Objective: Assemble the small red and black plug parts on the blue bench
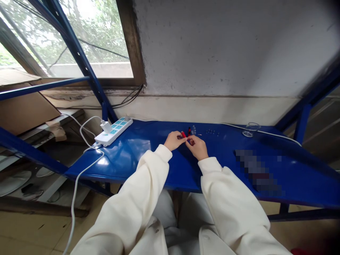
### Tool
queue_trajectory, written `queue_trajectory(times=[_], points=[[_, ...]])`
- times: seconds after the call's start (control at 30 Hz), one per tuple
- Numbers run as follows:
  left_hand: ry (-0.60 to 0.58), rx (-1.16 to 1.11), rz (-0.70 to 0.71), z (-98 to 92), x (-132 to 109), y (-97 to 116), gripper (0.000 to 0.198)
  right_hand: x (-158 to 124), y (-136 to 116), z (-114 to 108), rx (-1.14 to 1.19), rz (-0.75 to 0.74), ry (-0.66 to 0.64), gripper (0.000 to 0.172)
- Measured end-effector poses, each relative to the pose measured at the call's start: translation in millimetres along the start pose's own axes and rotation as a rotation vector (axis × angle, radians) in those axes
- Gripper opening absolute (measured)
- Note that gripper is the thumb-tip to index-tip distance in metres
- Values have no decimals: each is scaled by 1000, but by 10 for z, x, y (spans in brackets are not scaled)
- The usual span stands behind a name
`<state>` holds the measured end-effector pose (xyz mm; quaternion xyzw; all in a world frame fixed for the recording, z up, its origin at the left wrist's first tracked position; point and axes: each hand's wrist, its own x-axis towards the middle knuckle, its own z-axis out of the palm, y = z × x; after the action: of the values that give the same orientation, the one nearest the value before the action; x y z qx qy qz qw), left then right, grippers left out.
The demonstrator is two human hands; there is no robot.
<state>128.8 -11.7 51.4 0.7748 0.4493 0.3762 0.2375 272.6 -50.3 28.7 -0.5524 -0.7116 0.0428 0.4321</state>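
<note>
My left hand (175, 140) and my right hand (197, 147) meet over the blue tabletop (127, 159), fingertips almost touching. A small red piece (183, 134) shows at my left fingertips, which are pinched on it; its kind is too small to tell. My right thumb and fingers are closed close beside it, and what they hold is hidden. Just beyond the hands lies a small red-and-black object (189, 130). Beside that sits a cluster of clear small pieces (193, 129). Several tiny screw-like parts (212, 132) lie in a loose row to the right.
A white power strip (114, 131) with a plugged-in charger (106, 126) stands at the table's left end, its cable (77, 187) hanging over the front. On the right are a clear glass or cup (249, 131) and a blurred-out dark object (256, 171). Blue posts frame both sides.
</note>
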Motion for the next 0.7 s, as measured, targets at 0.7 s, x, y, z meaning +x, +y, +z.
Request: queue_trajectory(times=[0.7], points=[[136,602,-482,-452,-8,-627,21,51,75,-41,-101,176,208,30]])
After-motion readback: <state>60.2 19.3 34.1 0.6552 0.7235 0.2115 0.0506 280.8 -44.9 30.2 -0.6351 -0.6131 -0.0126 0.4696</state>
